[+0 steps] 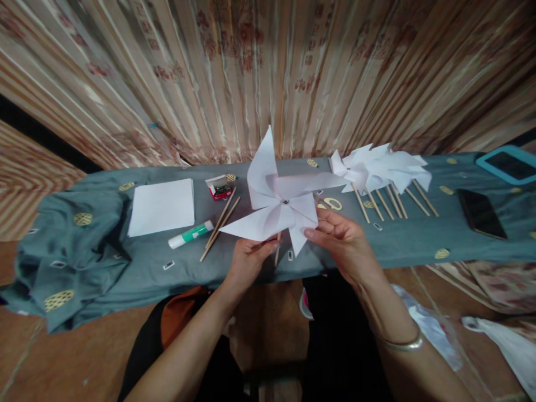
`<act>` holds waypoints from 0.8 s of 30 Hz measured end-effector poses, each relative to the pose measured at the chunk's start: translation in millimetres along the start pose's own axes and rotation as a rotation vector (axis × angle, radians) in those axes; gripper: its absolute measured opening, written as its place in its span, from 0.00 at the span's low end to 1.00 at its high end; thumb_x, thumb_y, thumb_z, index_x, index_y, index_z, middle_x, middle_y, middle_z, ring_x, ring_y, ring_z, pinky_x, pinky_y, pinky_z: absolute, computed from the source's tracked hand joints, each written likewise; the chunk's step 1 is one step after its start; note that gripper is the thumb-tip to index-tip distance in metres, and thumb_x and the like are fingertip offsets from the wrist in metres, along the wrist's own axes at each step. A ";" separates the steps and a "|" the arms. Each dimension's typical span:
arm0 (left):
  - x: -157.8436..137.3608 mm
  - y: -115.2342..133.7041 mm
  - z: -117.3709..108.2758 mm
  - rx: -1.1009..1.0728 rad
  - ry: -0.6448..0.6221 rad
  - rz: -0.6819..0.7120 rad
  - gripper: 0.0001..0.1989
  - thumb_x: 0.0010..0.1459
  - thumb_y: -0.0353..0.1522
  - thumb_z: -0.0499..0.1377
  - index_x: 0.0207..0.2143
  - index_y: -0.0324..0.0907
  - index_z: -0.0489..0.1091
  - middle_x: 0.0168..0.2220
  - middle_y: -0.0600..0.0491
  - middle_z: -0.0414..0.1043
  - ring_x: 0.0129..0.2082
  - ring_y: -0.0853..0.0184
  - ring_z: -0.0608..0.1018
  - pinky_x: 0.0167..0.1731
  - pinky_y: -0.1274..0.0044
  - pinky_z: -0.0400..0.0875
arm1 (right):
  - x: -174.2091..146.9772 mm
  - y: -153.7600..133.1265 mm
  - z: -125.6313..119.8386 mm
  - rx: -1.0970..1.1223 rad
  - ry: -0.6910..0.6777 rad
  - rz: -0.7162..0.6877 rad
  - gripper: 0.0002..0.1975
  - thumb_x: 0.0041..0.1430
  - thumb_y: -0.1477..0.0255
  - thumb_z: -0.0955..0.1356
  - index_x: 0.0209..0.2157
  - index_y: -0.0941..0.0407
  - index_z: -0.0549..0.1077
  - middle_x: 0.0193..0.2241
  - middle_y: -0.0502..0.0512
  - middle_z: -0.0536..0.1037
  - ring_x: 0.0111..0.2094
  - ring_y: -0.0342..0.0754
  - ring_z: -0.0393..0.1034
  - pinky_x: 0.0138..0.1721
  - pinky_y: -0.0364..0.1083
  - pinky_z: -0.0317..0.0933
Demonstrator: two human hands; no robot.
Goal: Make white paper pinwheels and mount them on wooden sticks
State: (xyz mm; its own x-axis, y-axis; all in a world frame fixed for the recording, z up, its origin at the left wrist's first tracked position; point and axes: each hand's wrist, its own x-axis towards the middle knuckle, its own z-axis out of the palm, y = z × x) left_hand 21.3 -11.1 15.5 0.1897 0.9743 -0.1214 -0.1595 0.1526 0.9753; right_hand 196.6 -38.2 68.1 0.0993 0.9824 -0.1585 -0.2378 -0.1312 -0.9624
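A white paper pinwheel [281, 195] with a small dark pin at its centre is held up over the near edge of the table, its blades spread. My left hand [249, 262] is closed below it on its thin wooden stick, part of which shows under the paper. With thumb and fingers, my right hand [341, 237] pinches the edge of a blade on the right side. Scissors with yellow handles [331, 204] lie behind the pinwheel, partly hidden by it.
A green-clothed table [402, 240] carries a paper stack [161, 207], a glue stick [190, 234], loose sticks [220, 226] and a small red box [220, 188]. Several finished pinwheels [383, 167] lie to the right, then a phone [481, 213] and a blue-framed device [508, 164]. A curtain [268, 67] hangs behind.
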 end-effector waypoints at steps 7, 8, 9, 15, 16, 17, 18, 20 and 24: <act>-0.7 2.6 5.2 -0.013 -0.044 0.004 0.09 0.43 0.35 0.68 0.30 0.42 0.81 0.34 0.51 0.82 0.34 0.63 0.79 0.40 0.74 0.72 | -1.2 7.2 12.3 0.042 -0.065 0.033 0.23 0.40 0.67 0.78 0.41 0.52 0.76 0.33 0.50 0.84 0.32 0.47 0.78 0.40 0.49 0.72; -0.7 3.2 6.2 -0.015 -0.049 0.015 0.09 0.43 0.35 0.68 0.29 0.42 0.81 0.33 0.52 0.82 0.33 0.63 0.79 0.39 0.75 0.72 | -1.3 7.8 14.6 0.051 -0.068 0.037 0.23 0.40 0.67 0.78 0.41 0.52 0.76 0.33 0.51 0.84 0.33 0.47 0.78 0.40 0.49 0.72; -0.7 3.8 7.2 -0.018 -0.055 0.021 0.09 0.43 0.36 0.68 0.28 0.43 0.81 0.33 0.52 0.81 0.33 0.64 0.79 0.37 0.75 0.71 | -1.3 8.2 16.9 0.060 -0.071 0.042 0.23 0.39 0.67 0.79 0.41 0.53 0.76 0.33 0.51 0.84 0.33 0.48 0.78 0.41 0.49 0.72; -2.4 4.1 9.4 0.009 -0.068 0.041 0.07 0.44 0.35 0.67 0.26 0.42 0.80 0.30 0.54 0.80 0.31 0.64 0.77 0.37 0.75 0.70 | -1.2 10.3 27.7 0.081 -0.065 0.040 0.25 0.37 0.70 0.79 0.41 0.53 0.75 0.36 0.51 0.84 0.36 0.49 0.78 0.44 0.50 0.71; -2.6 2.4 8.9 0.027 -0.060 0.037 0.06 0.44 0.35 0.67 0.25 0.41 0.80 0.30 0.54 0.80 0.31 0.64 0.77 0.36 0.75 0.70 | -1.3 10.7 29.2 0.081 -0.061 0.036 0.25 0.37 0.70 0.79 0.41 0.52 0.75 0.37 0.51 0.83 0.37 0.49 0.78 0.44 0.50 0.71; -2.5 0.2 8.4 0.044 -0.048 0.029 0.06 0.44 0.35 0.66 0.24 0.41 0.79 0.29 0.54 0.79 0.31 0.64 0.76 0.36 0.75 0.70 | -1.4 11.2 30.7 0.081 -0.059 0.034 0.25 0.37 0.71 0.78 0.41 0.52 0.75 0.37 0.51 0.83 0.37 0.49 0.78 0.44 0.50 0.71; -2.3 -2.4 8.1 0.056 -0.030 0.024 0.06 0.44 0.35 0.66 0.24 0.41 0.79 0.28 0.54 0.79 0.30 0.64 0.76 0.35 0.75 0.70 | -1.6 11.6 32.3 0.082 -0.057 0.032 0.24 0.38 0.71 0.78 0.41 0.52 0.75 0.37 0.50 0.83 0.37 0.49 0.78 0.44 0.49 0.71; -0.9 -7.1 8.5 0.064 0.004 0.018 0.07 0.43 0.35 0.67 0.25 0.40 0.78 0.27 0.54 0.79 0.29 0.64 0.76 0.34 0.75 0.70 | -1.7 12.3 35.8 0.080 -0.052 0.019 0.22 0.38 0.70 0.78 0.38 0.53 0.74 0.37 0.50 0.83 0.37 0.48 0.78 0.44 0.49 0.71; 3.2 -6.8 14.4 0.007 -0.009 0.056 0.11 0.43 0.37 0.67 0.29 0.41 0.79 0.31 0.52 0.81 0.34 0.61 0.79 0.42 0.72 0.71 | -1.1 11.5 38.8 0.076 -0.072 -0.005 0.23 0.38 0.68 0.78 0.39 0.54 0.73 0.37 0.51 0.83 0.38 0.49 0.78 0.45 0.49 0.71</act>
State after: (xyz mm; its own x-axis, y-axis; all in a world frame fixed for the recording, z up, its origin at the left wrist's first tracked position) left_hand 37.0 -11.3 11.1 0.1889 0.9799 -0.0647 -0.1636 0.0964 0.9818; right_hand 156.3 -35.6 65.8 0.0319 0.9903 -0.1350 -0.3103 -0.1185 -0.9432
